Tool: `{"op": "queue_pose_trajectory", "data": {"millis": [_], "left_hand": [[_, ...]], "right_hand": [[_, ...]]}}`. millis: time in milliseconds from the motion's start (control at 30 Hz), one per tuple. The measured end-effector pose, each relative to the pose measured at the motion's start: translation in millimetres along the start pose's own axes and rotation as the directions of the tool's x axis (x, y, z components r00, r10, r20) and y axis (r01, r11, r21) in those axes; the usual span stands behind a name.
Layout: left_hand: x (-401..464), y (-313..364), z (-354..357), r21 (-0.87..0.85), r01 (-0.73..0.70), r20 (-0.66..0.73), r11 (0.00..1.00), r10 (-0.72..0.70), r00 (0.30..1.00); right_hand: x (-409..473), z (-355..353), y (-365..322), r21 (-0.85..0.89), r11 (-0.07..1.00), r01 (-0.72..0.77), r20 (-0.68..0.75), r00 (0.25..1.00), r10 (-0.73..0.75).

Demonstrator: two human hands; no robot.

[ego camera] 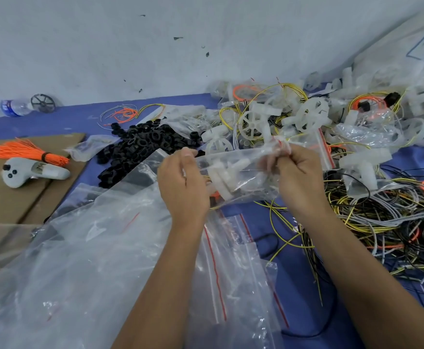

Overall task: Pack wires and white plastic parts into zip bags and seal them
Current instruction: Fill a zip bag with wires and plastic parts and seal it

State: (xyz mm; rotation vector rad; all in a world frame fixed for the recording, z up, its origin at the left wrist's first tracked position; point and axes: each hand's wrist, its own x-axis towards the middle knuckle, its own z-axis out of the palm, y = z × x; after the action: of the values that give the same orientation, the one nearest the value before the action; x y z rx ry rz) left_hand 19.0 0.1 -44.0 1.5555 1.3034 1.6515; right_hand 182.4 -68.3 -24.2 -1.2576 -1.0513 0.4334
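Both hands, left hand (183, 182) and right hand (297, 177), pinch the zip bag (233, 177) ends; bulky white parts (221, 180) inside could stop the strip sealing fully.

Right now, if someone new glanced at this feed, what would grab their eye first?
First the two hands at centre: the left hand and right hand hold a clear zip bag with white plastic parts inside. Next, the tangled wire pile at the right, and the heap of black rings left of centre. At far left, an orange wire bundle lies on cardboard.
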Motion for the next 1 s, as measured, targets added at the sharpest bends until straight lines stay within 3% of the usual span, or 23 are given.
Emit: {"op": "queue_pose_trajectory", "data": {"millis": [133,267,333,400,467,500,567,667,767,867,1000], "left_hand": [[7.9,-2.4,-3.3,-0.185,0.255,0.059,0.949,-0.248,0.967],[12.6,5.0,-6.2,-0.420,0.532,0.419,0.735,-0.363,0.832],[8.9,11.3,-9.2,-0.373,0.663,0.657,0.649,-0.320,0.682],[2.1,18.4,-10.7,-0.252,0.772,0.854,0.584,-0.241,0.461],[-6.0,26.5,-12.0,-0.199,0.817,0.936,0.541,-0.143,0.323],[-9.4,29.6,-12.2,-0.197,0.818,0.940,0.540,-0.134,0.315],[-15.3,33.9,-13.7,-0.174,0.771,0.906,0.612,-0.208,0.369],[-17.6,29.7,-14.6,-0.123,0.755,0.852,0.644,-0.322,0.414],[-16.7,28.6,-14.3,-0.129,0.755,0.855,0.643,-0.314,0.413],[-15.0,26.7,-11.0,-0.155,0.757,0.858,0.635,-0.293,0.421],[-16.6,25.5,-11.7,-0.295,0.791,0.883,0.535,-0.164,0.440]], "right_hand": [[28.9,2.7,-31.4,0.365,0.931,-0.003,-0.047,0.999,0.021],[47.3,-6.7,-67.4,0.502,0.864,0.038,0.039,0.997,-0.066],[50.6,-11.5,-78.8,0.464,0.886,0.010,0.020,1.000,-0.022],[56.8,-16.1,-83.7,0.290,0.956,-0.055,-0.017,0.998,0.062],[54.2,-12.4,-85.1,0.137,0.982,-0.132,-0.067,0.988,0.142],[50.6,-7.8,-81.9,0.137,0.984,-0.118,-0.072,0.989,0.129],[41.7,5.3,-72.3,0.255,0.963,-0.092,-0.106,0.987,0.122],[29.8,13.8,-52.7,0.176,0.974,-0.141,-0.093,0.983,0.159],[20.5,4.9,-28.7,0.126,0.950,-0.286,-0.035,0.956,0.292],[3.9,-7.3,-13.6,0.269,0.867,-0.420,0.187,0.905,0.381],[-14.2,-14.4,-5.3,0.343,0.879,-0.332,0.294,0.926,0.235]]}}
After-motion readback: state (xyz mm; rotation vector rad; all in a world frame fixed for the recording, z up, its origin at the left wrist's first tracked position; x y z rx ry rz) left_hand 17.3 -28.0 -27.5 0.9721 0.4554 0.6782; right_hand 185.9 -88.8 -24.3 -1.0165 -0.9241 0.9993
